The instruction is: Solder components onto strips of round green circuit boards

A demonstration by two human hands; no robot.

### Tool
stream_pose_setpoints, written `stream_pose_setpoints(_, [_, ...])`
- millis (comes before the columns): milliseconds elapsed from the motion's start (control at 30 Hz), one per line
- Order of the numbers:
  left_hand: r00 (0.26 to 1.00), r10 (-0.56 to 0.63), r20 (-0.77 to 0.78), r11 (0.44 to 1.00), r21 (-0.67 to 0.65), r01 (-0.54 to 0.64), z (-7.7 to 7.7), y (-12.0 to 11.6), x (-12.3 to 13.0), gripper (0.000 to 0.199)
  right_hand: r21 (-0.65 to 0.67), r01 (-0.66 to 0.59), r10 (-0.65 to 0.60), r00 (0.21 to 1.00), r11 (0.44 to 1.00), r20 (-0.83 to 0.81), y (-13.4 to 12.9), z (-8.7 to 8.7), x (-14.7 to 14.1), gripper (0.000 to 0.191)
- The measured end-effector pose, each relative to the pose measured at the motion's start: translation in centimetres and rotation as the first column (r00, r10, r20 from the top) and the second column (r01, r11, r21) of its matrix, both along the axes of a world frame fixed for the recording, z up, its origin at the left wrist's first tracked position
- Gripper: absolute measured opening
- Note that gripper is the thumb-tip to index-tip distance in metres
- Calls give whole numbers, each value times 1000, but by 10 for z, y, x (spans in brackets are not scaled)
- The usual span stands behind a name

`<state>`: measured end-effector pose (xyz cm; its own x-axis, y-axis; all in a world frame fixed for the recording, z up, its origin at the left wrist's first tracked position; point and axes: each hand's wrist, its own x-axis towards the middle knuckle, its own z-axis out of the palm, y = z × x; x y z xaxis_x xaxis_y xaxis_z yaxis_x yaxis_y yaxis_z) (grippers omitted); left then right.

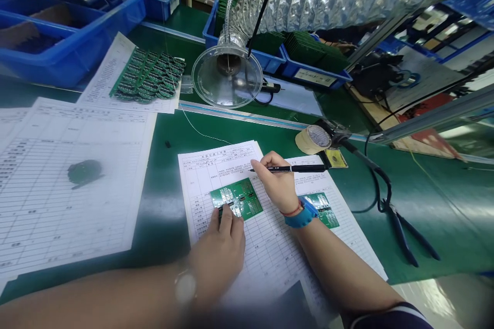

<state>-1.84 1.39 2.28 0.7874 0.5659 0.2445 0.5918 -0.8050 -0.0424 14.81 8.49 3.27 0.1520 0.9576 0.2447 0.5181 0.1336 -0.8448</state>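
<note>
Head view: R hand [281, 187] holds black pen [309, 168], tip pointing left. PCB [250, 200] lies on printed form [200, 176], left of R grip and toward wearer, long axis approx. crosswise. L hand [219, 254] nearer, fingertips touching PCB; pinch vs. press unclear.

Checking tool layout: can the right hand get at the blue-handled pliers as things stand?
Probably yes: the blue-handled pliers lie on the green bench to its right, handles uncovered. But the right hand holds a black pen, likely to be put down first, and a black cable crowds the pliers' head.
</note>
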Motion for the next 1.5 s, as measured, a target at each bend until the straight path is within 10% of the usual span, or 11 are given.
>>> stream_pose_setpoints(167, [1000, -15, -9, 1000, -3, 15, -5, -2, -1, 32, -175, -179, 170, 983, 968, -69, -9, 5, 0, 14])
stream_pose_setpoints(900, [999, 18, 35, 1000, 12, -18, -6, -2, 1, 32, -95, -117, 122, 991, 989, 45, -16, -21, -8, 30])
stream_pose_setpoints(1367, [999, -25, -37, 999, -46, 23, -4, -1, -1, 33, -31, -42, 44, 997, 999, 58, -16, -12, -6, 26])
stream_pose_setpoints(1500, [999, -38, -26, 993, -116, 34, 5, 5, -6, 32, -24, -198, 197, 980, 980, -27, -15, 7, 6, 16])
